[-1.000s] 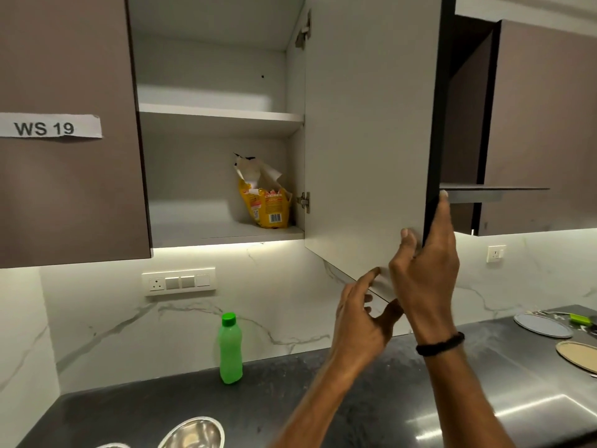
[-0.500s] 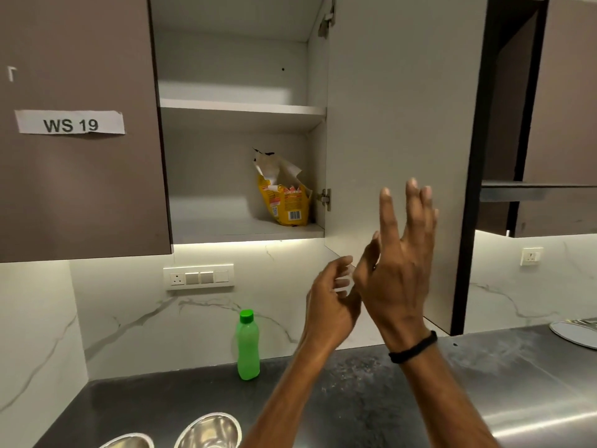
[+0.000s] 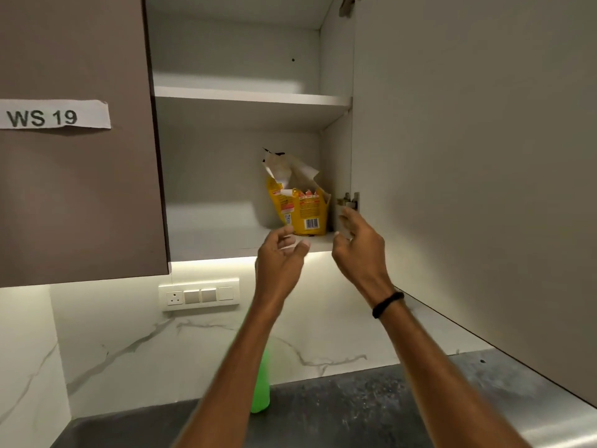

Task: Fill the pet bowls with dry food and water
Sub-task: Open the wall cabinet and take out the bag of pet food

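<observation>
Early stage: nothing poured yet, judging by the scene. Cabinet door (image 3: 468, 189) is open; yellow food bag (image 3: 298, 208) sits upright on the lower shelf (image 3: 213, 240), torn top open, at the shelf's right end beside the hinge (image 3: 349, 200). Left hand (image 3: 277, 263) is just below-left of the bag, fingers (image 3: 287, 232) loosely curled, holding nothing. Right hand (image 3: 358, 253) is just right of the bag, fingers spread, empty, in front of the cabinet side wall; contact unclear. Green bottle (image 3: 260, 389) stands on the desk (image 3: 355, 412) far below the bag, partly behind the left forearm. Bowls not in view. Left to do: grab bag, fill food, fill water.
</observation>
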